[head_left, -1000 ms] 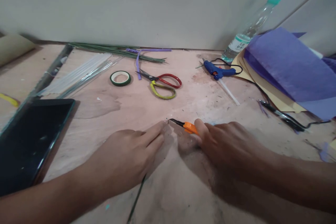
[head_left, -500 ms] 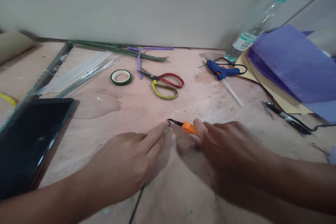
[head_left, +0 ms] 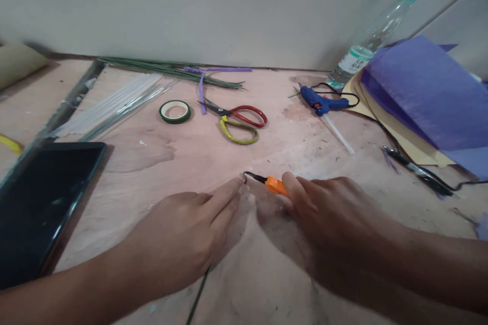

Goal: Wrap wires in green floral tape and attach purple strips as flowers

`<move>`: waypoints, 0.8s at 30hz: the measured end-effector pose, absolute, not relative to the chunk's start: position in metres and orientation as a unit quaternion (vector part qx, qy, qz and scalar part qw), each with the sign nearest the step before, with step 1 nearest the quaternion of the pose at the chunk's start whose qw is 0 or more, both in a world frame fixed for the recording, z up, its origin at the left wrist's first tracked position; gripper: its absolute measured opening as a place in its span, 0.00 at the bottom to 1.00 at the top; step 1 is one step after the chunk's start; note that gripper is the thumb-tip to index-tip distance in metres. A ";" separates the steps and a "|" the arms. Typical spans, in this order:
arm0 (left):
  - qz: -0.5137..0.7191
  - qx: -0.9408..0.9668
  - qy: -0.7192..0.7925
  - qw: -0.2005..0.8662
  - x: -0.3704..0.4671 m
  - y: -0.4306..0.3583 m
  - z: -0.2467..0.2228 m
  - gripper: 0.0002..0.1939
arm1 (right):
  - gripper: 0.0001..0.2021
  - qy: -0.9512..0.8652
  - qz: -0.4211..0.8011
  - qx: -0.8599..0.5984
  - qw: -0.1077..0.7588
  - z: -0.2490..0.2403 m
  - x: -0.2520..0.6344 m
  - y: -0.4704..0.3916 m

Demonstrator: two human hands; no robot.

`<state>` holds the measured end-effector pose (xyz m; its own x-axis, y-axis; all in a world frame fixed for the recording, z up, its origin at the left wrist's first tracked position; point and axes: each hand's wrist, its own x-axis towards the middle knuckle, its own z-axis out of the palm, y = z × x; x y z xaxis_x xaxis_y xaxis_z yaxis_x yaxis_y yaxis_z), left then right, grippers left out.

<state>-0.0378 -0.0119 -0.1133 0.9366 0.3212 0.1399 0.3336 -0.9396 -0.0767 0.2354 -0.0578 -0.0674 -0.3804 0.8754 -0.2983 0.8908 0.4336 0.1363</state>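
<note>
My right hand (head_left: 324, 208) is closed around an orange-handled tool with a narrow black tip (head_left: 276, 186). Its far end is hidden in my fingers, and I cannot tell its exact kind. The tip meets the fingertips of my left hand (head_left: 186, 228), which lies palm down with the fingers pressed together. From under that hand a thin green wire (head_left: 199, 294) runs toward the near edge. Whatever my left fingertips pinch is too small to make out. Beyond my hands lie scissors (head_left: 224, 112) with one red and one yellow handle, and a roll of green tape (head_left: 174, 111).
Green wires (head_left: 163, 68) and purple strips (head_left: 202, 94) lie by the wall, near clear sticks (head_left: 110, 106). A phone (head_left: 41, 203) is at left. On the right are a blue glue gun (head_left: 318, 101), a bottle (head_left: 354, 61), purple sheets (head_left: 415, 86) and a pen (head_left: 419, 172).
Hardly anything differs. The orange-handled tool and my right hand have shifted very slightly; my left hand stays in place.
</note>
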 end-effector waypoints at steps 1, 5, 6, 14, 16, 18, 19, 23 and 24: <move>-0.063 -0.983 -0.167 0.047 -0.038 -0.012 -0.114 0.29 | 0.03 0.828 -0.026 0.534 0.168 -0.067 0.235 -0.058; -0.066 -0.981 -0.174 0.044 -0.039 -0.012 -0.115 0.27 | 0.03 0.832 -0.021 0.527 0.172 -0.066 0.234 -0.057; -0.067 -0.981 -0.175 0.044 -0.039 -0.012 -0.115 0.27 | 0.04 0.835 -0.017 0.523 0.173 -0.066 0.234 -0.057; -0.071 -0.982 -0.168 0.054 -0.037 -0.012 -0.114 0.28 | 0.05 0.827 -0.022 0.534 0.172 -0.067 0.232 -0.058; -0.069 -0.982 -0.170 0.052 -0.037 -0.012 -0.115 0.28 | 0.07 0.827 -0.031 0.534 0.175 -0.066 0.232 -0.058; -0.066 -0.982 -0.171 0.049 -0.037 -0.012 -0.115 0.28 | 0.09 0.824 -0.039 0.537 0.179 -0.065 0.232 -0.057; -0.067 -0.982 -0.171 0.049 -0.037 -0.012 -0.115 0.28 | 0.09 0.821 -0.045 0.539 0.183 -0.064 0.232 -0.057; -0.089 -0.981 -0.165 0.054 -0.037 -0.011 -0.114 0.26 | 0.13 0.820 -0.059 0.538 0.185 -0.064 0.231 -0.057; -0.089 -0.981 -0.163 0.054 -0.036 -0.011 -0.113 0.26 | 0.14 0.821 -0.059 0.537 0.183 -0.064 0.231 -0.057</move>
<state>-0.0364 -0.0112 -0.1129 0.9309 0.3110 0.1919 0.3301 -0.9409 -0.0764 0.2305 -0.0566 -0.0643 -0.3560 0.8611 -0.3630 0.9040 0.4158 0.0996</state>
